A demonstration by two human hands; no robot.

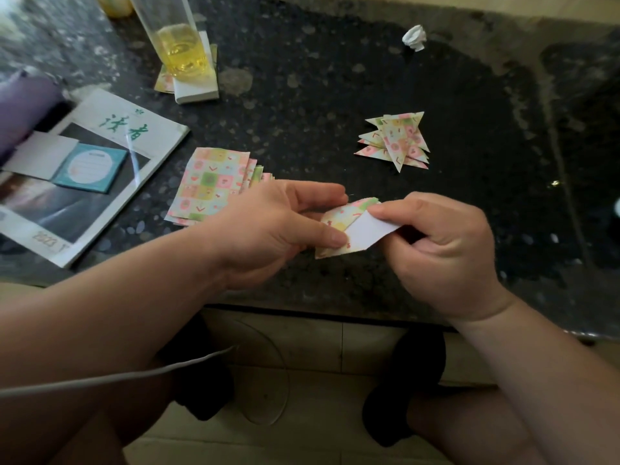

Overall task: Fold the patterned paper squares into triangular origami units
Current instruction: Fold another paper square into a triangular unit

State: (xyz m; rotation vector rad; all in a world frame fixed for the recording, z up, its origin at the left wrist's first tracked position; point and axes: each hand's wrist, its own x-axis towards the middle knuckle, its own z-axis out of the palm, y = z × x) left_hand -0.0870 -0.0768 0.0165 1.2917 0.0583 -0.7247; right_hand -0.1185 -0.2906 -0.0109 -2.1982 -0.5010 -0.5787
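Left on the table [302,95]: stack [208,182] of unfolded patterned squares, fanned, several sheets deep, so plenty is left to do. Left hand [275,229] is just right of the stack, above the table's near edge. Its thumb is down on the sheet [339,223] with straight fingers behind, pinching the sheet's left end. The sheet is held in the air between both hands, already folded to a narrow strip, pattern side out, with a white flap turned toward the viewer. It's mid-fold, not a triangle yet. Further back, finished units [396,139] lie in a small loose pile, a handful at most. Right hand [443,250] pinches the white flap between thumb and forefinger, other fingers curled. Judgement: early-to-middle of the batch.
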